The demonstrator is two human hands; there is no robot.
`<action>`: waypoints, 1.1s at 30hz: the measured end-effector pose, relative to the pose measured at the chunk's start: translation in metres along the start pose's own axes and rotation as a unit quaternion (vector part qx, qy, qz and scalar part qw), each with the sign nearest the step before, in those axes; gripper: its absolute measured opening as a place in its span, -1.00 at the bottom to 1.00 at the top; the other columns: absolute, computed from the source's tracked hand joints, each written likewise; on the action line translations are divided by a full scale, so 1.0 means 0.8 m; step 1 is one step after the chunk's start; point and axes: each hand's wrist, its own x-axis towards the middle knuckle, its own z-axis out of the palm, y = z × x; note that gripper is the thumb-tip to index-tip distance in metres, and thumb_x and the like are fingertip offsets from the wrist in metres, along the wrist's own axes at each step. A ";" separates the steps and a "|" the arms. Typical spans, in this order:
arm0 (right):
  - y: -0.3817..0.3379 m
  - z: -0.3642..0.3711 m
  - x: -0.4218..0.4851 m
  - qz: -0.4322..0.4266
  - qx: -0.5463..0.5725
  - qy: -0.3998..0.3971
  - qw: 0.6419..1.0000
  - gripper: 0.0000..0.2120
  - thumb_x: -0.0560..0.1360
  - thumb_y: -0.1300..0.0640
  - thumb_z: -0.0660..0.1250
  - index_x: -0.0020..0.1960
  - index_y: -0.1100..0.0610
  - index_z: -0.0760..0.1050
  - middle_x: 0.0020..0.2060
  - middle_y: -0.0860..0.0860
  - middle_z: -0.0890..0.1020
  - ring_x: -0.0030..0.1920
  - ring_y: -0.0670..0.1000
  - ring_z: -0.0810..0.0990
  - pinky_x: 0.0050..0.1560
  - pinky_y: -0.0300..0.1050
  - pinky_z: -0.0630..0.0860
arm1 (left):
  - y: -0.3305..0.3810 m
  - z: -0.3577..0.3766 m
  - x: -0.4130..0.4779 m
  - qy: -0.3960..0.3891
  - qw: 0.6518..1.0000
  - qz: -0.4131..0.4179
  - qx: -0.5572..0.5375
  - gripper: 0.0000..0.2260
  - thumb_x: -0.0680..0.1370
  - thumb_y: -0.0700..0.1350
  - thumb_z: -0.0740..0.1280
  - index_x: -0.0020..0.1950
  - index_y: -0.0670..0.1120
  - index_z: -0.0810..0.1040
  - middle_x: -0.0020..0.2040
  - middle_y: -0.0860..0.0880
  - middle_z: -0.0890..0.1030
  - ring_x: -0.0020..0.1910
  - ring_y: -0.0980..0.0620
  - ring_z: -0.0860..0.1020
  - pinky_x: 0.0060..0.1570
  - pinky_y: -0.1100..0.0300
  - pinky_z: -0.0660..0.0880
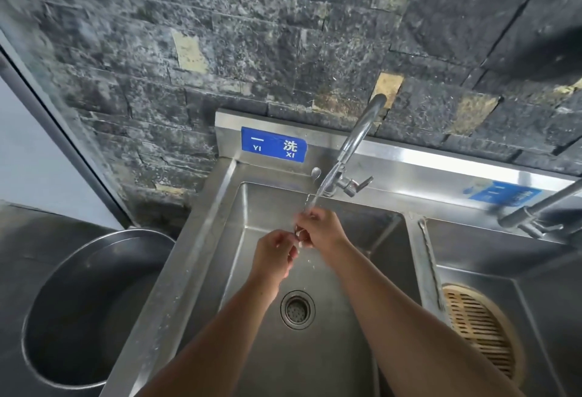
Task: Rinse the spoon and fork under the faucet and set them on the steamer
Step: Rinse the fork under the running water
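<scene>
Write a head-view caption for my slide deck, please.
Both hands rinse cutlery under the running faucet; steamer waits alongside.

Silvery sink [201,239], blue sign [273,144], seemingly tan slatted steamer [478,327].

- Both bare forearms reach forward, converging.
- Left hand [274,255] sits lower, fingers curled inward.
- Right hand [318,229] is just above, fingers closed, touching the left's fingertips.

free: basin [362,349] | obstacles: faucet [356,141] above, divider [423,270] right
</scene>
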 end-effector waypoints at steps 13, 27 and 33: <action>0.000 -0.019 -0.001 -0.047 0.044 -0.037 0.997 -0.82 0.52 0.34 0.35 -0.25 0.24 0.48 -0.46 0.05 0.66 -0.50 -0.06 0.57 -0.45 -0.20 0.56 | -0.013 -0.001 -0.027 0.007 0.999 0.033 -0.007 -0.79 0.50 -0.28 0.27 -0.30 -0.10 0.56 -0.51 0.00 0.42 -0.59 0.10 0.26 -0.62 0.32 0.18; -0.026 -0.024 0.006 -0.068 0.043 -0.027 0.996 -0.88 0.55 0.34 0.33 -0.16 0.34 0.47 -0.40 0.17 0.61 -0.53 -0.05 0.55 -0.42 -0.14 0.58 | -0.020 -0.013 -0.040 0.003 0.998 0.045 -0.045 -0.78 0.58 -0.25 0.29 -0.25 -0.14 0.60 -0.51 0.01 0.39 -0.57 0.15 0.26 -0.59 0.38 0.19; -0.024 -0.030 0.008 -0.068 0.049 -0.024 0.996 -0.81 0.54 0.36 0.34 -0.24 0.29 0.47 -0.45 0.11 0.61 -0.54 -0.08 0.55 -0.46 -0.21 0.57 | -0.025 -0.016 -0.052 0.000 0.999 0.044 -0.029 -0.82 0.59 -0.24 0.29 -0.18 -0.23 0.60 -0.49 0.00 0.39 -0.56 0.14 0.25 -0.59 0.37 0.19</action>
